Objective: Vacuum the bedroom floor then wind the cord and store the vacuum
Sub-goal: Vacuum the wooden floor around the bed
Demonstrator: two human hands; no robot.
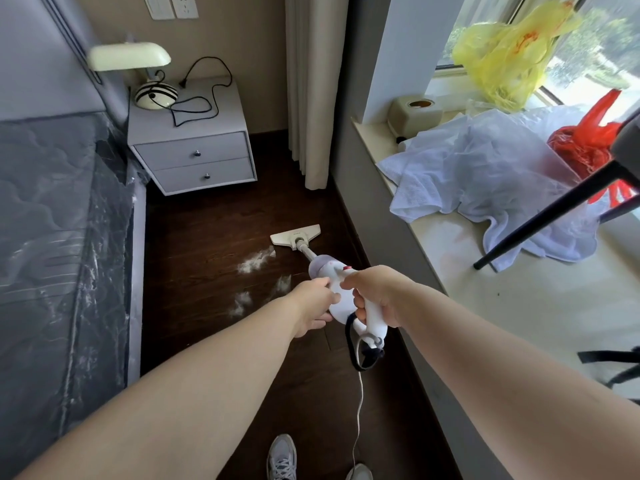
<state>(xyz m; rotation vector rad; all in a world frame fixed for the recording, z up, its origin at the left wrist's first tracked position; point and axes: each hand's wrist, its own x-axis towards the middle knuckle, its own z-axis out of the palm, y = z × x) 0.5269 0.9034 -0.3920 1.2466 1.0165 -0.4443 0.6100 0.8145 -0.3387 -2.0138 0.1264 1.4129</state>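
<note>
Head view: right hand (375, 296) grips the handle of the vacuum (337, 289); left hand (313, 306) holds its body. Its head (295, 234) sits on the floor (194, 237) near white fluff (254, 263). Cord (358, 410) trails down, limp. It looks light and rigid, best steered by the handle.
</note>
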